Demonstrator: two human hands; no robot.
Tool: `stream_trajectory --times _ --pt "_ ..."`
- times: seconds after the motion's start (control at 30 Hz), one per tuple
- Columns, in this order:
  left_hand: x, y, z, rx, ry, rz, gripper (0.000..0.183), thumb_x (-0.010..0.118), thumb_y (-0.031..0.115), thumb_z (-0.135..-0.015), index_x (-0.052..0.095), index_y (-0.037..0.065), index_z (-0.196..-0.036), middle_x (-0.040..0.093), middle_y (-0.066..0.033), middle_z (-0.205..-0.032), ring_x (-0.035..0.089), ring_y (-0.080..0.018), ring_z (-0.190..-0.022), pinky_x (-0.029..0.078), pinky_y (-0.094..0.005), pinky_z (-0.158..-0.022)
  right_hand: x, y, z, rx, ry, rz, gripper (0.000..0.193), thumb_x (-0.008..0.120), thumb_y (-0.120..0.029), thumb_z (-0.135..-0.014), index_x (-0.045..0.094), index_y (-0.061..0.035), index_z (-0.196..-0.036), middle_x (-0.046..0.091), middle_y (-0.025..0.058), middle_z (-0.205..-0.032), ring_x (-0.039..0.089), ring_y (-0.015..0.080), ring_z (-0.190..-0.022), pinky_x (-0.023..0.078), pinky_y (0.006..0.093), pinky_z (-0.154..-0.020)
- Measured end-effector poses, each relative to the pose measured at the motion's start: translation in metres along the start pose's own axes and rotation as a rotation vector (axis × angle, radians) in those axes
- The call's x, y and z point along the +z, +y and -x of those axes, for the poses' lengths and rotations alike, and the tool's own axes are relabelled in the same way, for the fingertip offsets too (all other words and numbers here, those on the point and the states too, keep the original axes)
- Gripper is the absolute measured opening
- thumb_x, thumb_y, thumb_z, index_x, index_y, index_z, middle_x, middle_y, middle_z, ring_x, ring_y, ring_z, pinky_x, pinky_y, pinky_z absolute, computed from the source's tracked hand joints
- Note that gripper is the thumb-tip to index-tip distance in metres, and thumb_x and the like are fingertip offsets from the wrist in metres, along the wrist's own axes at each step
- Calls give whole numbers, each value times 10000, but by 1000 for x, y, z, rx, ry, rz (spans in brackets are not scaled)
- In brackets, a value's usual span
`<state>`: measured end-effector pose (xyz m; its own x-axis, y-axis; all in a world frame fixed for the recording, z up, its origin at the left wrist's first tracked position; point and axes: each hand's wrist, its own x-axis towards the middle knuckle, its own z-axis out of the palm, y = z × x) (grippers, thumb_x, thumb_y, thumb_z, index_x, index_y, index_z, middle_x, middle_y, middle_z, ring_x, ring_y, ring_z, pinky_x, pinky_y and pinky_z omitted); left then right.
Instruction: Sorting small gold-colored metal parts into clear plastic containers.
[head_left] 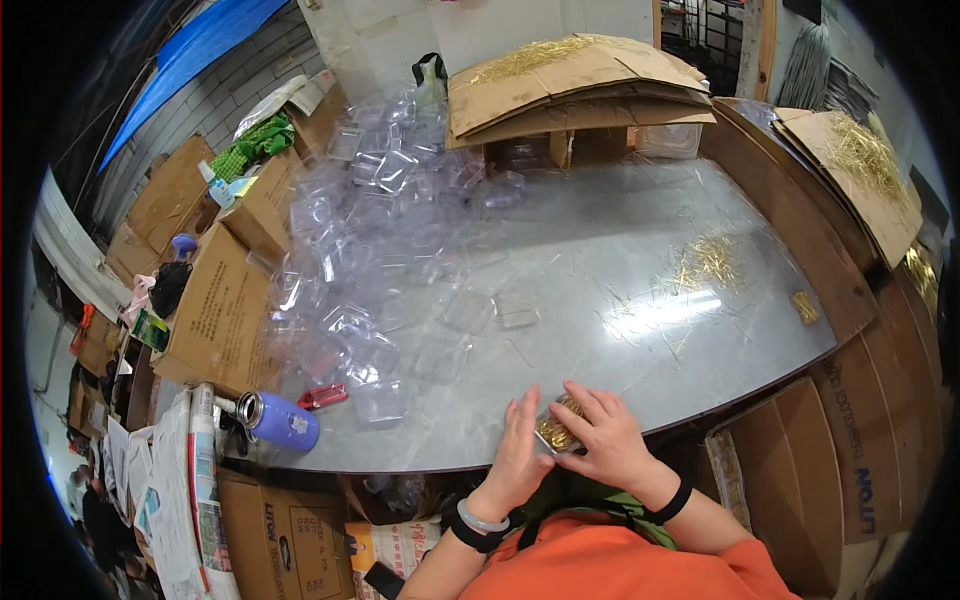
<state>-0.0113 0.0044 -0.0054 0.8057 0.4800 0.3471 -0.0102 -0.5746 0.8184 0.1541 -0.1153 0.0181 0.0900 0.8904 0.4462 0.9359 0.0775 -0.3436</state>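
Cupped together at the near edge of the grey tabletop (460, 425), the left hand (513, 452) lies nearly straight along one side of a small clear box (545, 438) while the right hand (608, 440) curls over the other, holding it between them, apparently so its gold pieces (557, 432) stay in. Loose gold strands (712, 260) are strewn on the tabletop's right part, seemingly within the right hand's reach; clear containers (370, 215) heap on its left part, where a cardboard carton (215, 320) along its left edge probably fences them in.
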Motion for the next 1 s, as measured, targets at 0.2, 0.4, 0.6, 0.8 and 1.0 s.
stream_trajectory --times 0.2,0.4,0.6,0.8,1.0 --pt "1 6 8 -58 210 140 945 246 679 -1040 221 -92 -1585 309 -281 -1622 333 -410 -1501 268 -465 -1228 2 -10 1 83 268 110 643 854 -335 -722 672 -78 -1282 552 195 -1447 547 391 -1195 458 503 -1023" --pt "11 13 -4 -35 124 -192 626 502 296 -1077 331 -99 -1532 317 -301 -1602 338 -461 -1481 289 -486 -1221 -2 -6 -4 177 19 173 668 741 -287 -835 551 -47 -1430 442 241 -1538 413 465 -1387 330 524 -1171" --pt "19 19 -27 97 6 -489 585 550 198 -1036 367 -52 -1532 326 -262 -1611 346 -444 -1479 286 -537 -1219 -14 23 -3 450 -24 -617 750 614 -178 -911 308 -41 -1582 287 254 -1634 203 475 -1532 181 508 -1263" --pt "23 21 -30 75 -57 -572 603 563 216 -1027 370 -39 -1538 363 -236 -1600 338 -436 -1485 284 -545 -1220 0 33 -18 351 174 21 401 577 -82 -985 549 -54 -1384 629 147 -1023 660 369 -814 556 465 -702" --pt "17 19 -28 70 -25 -432 651 479 345 -1073 314 -57 -1558 357 -261 -1597 333 -456 -1481 281 -527 -1220 7 37 -21 402 245 -180 437 648 -58 -928 572 -39 -1358 664 173 -971 678 356 -822 552 428 -675"
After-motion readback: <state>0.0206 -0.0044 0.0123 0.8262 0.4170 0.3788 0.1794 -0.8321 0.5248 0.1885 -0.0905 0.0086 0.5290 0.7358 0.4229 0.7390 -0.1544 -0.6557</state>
